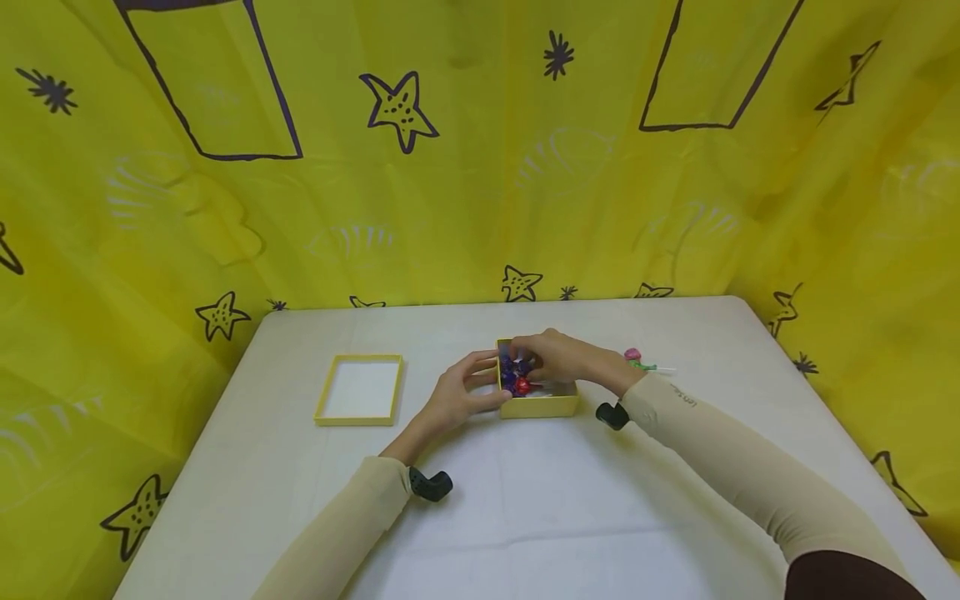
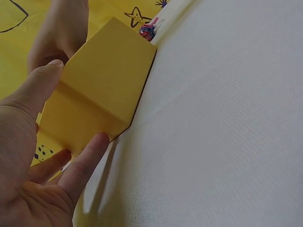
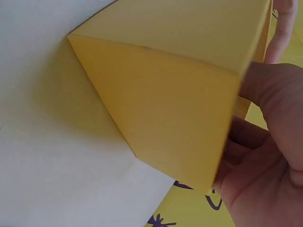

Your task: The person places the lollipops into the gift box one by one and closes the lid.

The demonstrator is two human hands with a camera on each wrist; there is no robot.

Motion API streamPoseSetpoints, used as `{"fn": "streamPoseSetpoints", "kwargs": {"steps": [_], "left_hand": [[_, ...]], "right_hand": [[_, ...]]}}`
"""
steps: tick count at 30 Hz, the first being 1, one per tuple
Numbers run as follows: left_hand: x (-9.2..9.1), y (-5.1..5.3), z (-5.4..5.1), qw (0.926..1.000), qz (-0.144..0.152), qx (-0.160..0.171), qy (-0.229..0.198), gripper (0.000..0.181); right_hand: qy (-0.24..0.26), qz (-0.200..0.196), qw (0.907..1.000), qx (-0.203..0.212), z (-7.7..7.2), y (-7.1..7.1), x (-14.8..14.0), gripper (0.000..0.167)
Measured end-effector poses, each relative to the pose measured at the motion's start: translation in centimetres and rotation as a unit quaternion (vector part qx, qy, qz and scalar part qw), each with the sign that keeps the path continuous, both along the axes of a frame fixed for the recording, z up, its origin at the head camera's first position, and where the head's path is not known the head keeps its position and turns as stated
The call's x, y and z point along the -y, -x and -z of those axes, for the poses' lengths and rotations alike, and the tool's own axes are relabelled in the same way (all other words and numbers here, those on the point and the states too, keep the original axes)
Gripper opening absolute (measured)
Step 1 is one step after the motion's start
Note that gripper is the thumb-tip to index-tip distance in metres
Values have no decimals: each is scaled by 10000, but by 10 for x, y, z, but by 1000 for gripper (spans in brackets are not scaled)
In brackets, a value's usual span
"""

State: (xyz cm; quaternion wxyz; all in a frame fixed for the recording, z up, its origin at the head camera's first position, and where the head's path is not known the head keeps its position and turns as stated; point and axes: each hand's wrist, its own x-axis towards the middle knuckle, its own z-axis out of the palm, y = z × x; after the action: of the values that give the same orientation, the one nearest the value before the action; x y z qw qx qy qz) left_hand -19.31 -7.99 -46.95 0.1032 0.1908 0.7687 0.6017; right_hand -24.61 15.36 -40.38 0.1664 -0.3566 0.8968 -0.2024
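Observation:
A yellow open-topped box (image 1: 538, 407) stands on the table with purple-wrapped lollipops (image 1: 509, 377) and a red one (image 1: 522, 385) in its left part. My left hand (image 1: 455, 393) touches the box's left side, fingers spread and thumb by the near corner. In the left wrist view, the fingertips (image 2: 100, 138) rest on the yellow wall. From the right, my right hand (image 1: 558, 354) reaches into the box with bent fingers over the lollipops. The box wall hides those fingertips in the right wrist view, so whether they hold a lollipop cannot be told.
A shallow yellow box lid (image 1: 322, 404) lies on the table to the left, its inside white. Right of the box, partly behind the right wrist, are lollipops with pink (image 1: 632, 354) and green wrappers and a white stick. A yellow patterned curtain (image 1: 465, 208) hangs behind the white table (image 1: 525, 500).

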Motion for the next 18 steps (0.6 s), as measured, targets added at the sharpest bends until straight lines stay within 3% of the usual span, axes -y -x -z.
{"fn": "streamPoseSetpoints", "kwargs": {"steps": [10,18], "left_hand": [[0,1,0,10000,1,-22,-86,70],[-1,1,1,9999,12,-42,-103,70]], "right_hand": [[275,-269,9993,-1,-21,-7,-8,39],[480,-399,9974,-366,-31,-10,-21,49]]}}
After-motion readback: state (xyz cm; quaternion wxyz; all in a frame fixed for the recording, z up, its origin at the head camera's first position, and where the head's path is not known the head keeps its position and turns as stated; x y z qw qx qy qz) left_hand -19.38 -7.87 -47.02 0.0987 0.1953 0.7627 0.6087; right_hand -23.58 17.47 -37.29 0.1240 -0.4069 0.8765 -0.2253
